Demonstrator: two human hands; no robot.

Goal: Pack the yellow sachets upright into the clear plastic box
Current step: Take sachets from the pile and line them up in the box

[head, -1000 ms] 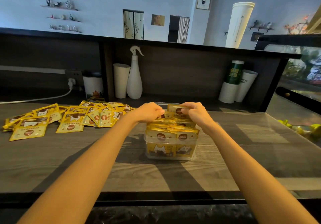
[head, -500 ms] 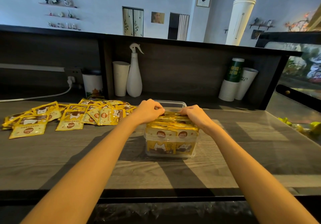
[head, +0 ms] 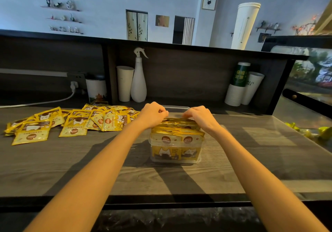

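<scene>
The clear plastic box [head: 177, 161] sits mid-surface [head: 71, 168], its packed sachets [head: 177, 138] standing upright inside. At the row's far end, the left hand [head: 154, 114] and right hand [head: 199, 115] curl over, pinching the top edges. Loose sachets [head: 75, 123] lie at the box's nine o'clock.

Dim, warm light lies on the desk [head: 53, 168], while the far wall [head: 107, 1] at 12 o'clock is brighter and bluish. The forearms [head: 106, 168] and the clear plastic box [head: 175, 142] throw long dark shadows toward 7 o'clock. Pale patches glow at 3 o'clock. Straight ledges bow near the edges. The strip at 6 o'clock is murky and the centre is sharp.
</scene>
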